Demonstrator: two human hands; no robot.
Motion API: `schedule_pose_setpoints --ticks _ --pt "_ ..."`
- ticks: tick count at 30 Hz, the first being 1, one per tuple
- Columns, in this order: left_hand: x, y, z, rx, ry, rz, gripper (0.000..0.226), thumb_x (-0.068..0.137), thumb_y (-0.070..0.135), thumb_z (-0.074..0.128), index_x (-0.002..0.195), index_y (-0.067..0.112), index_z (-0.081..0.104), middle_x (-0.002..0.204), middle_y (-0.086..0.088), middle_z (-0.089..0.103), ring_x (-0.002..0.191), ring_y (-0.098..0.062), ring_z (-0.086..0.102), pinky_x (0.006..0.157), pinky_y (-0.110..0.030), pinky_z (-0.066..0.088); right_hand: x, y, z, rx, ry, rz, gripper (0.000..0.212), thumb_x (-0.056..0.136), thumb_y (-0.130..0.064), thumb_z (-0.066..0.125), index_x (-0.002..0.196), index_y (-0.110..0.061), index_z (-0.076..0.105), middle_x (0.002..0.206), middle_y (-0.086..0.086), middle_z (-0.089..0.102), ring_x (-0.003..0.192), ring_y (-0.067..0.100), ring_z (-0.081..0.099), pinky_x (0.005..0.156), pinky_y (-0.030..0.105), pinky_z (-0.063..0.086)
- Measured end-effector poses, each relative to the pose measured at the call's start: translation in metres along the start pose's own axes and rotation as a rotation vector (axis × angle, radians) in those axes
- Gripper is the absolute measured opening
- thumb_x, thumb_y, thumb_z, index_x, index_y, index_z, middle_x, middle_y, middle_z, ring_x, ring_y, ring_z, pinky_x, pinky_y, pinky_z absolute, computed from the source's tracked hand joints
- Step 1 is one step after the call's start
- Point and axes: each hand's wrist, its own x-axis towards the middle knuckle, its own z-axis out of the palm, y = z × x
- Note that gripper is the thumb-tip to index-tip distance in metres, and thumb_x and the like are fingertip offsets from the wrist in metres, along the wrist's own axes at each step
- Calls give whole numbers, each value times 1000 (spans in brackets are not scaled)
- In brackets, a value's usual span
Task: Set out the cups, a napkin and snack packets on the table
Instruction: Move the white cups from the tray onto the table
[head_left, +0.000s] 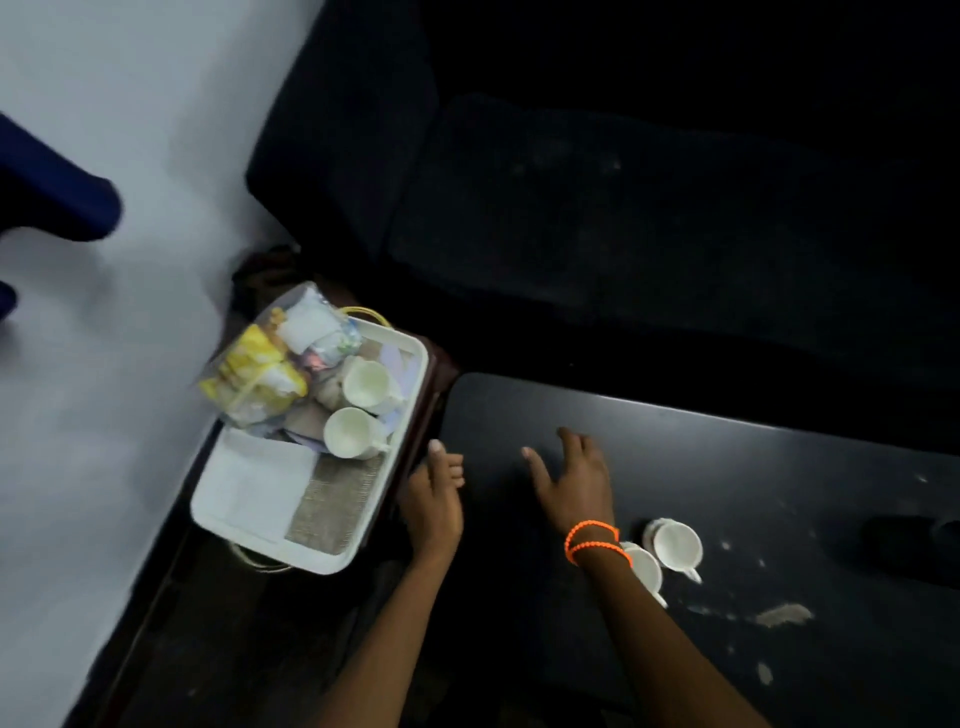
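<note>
A white tray (405, 384) left of the dark table (727, 467) holds two white cups (366, 385) (349, 432), a clear bag of snack packets (260, 371), a white napkin (254, 483) and a grey cloth (332, 501). Two more white cups (675, 545) (647, 569) stand on the table behind my right wrist. My left hand (434, 501) hovers just right of the tray's edge, fingers loosely curled, holding nothing. Over the table my right hand (571, 483) is spread flat and empty, with orange bracelets on the wrist.
A dark sofa (571, 208) runs behind the table. Pale floor (104, 364) lies to the left, with a blue shape (52, 197) at the far left. A dark object (909, 540) sits at the table's right edge. Pale smudges mark the tabletop.
</note>
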Motion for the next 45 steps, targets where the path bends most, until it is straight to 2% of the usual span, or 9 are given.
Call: schedule_pose_setpoints --ticks 6,9,14,21,28,32,35,39,45 --pt "62 2 -90 87 346 72 43 110 36 43 119 1 66 116 -23 66 111 -36 60 85 -31 35 2 -104 64 52 -182 -251 56 90 -48 70 129 -7 63 123 15 64 116 36 58 97 41 49" --pt "92 5 -110 83 254 -2 46 110 43 41 135 10 59 136 -22 59 128 -36 52 94 -36 37 1 -140 88 52 -244 -310 57 88 -44 72 131 -8 62 126 15 65 118 37 59 97 44 49" --pt "119 12 -120 -16 -33 -169 63 105 62 36 139 17 65 144 -18 61 131 -38 57 111 -53 49 2 -169 113 30 -279 -275 59 81 -43 76 128 -10 64 122 14 68 116 36 61 98 46 49" --pt "102 24 -123 117 101 -124 74 106 63 21 125 16 75 133 -21 69 127 -43 57 108 -48 42 -8 -175 118 203 -245 -259 59 72 -51 80 120 -17 70 110 5 70 102 24 66 88 36 53" --pt "58 29 -112 20 174 -25 67 105 65 25 104 26 80 100 -2 77 107 -32 65 87 -36 41 -14 -162 89 407 -166 -221 43 89 -46 53 108 -16 77 104 1 72 92 15 66 79 31 54" --pt "41 33 -87 -34 106 -34 83 92 79 23 108 20 80 112 -14 78 110 -36 69 95 -49 55 -7 -141 62 506 -123 -115 35 94 -28 46 90 -8 75 95 8 71 86 22 64 74 36 49" --pt "31 35 -58 -169 26 -128 89 82 85 29 105 17 80 114 -19 76 113 -41 69 97 -59 57 -2 -116 42 433 -119 -76 40 93 -31 40 91 -11 75 93 5 70 84 20 62 72 34 45" --pt "11 30 -10 -177 -80 -178 70 99 71 36 98 16 80 102 -15 77 98 -36 74 82 -55 65 4 -68 18 354 -81 12 46 92 -37 35 87 -14 75 94 6 74 85 23 64 75 37 48" --pt "-30 15 59 -113 -260 -330 86 100 74 30 115 3 75 119 -23 72 109 -41 71 83 -54 65 8 12 -11 187 -54 139 61 90 -46 28 85 -6 74 99 20 76 95 39 66 85 46 52"
